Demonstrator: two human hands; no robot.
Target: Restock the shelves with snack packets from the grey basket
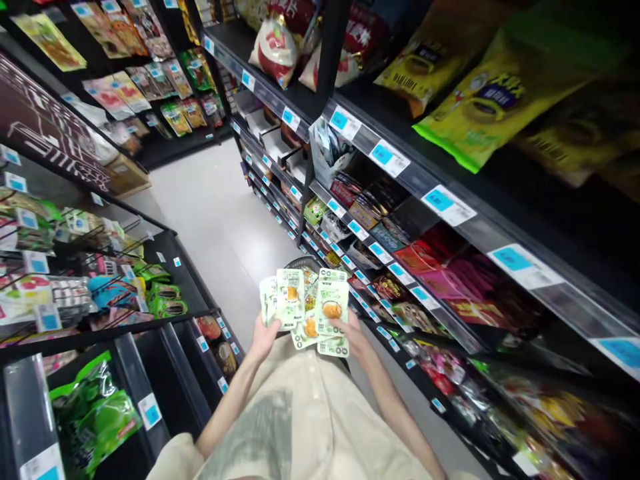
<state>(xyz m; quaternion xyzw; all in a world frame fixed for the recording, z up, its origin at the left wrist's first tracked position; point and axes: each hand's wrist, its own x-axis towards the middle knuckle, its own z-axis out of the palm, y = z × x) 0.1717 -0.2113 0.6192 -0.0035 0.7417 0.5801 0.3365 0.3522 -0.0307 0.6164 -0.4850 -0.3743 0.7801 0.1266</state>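
Observation:
My left hand (264,337) is closed on a few pale green-and-white snack packets (290,297), fanned slightly, thumb on the front. In my right hand (353,330) are more snack packets (332,300) of the same look, each with an orange-brown food picture. Another such packet (306,330) shows low between the two bunches; which hand supports it, if either, I cannot tell. Behind and below the packets is the dark rim of a basket (296,263), with some packs visible inside. Both hands are in front of my beige shirt (320,413).
On the right, a long black shelf unit (350,143) carries bagged snacks and blue-and-white price tags. Low racks (195,280) with hanging packets line the left. A pale floor aisle (210,200) runs between them toward another snack rack (175,147) at the far end.

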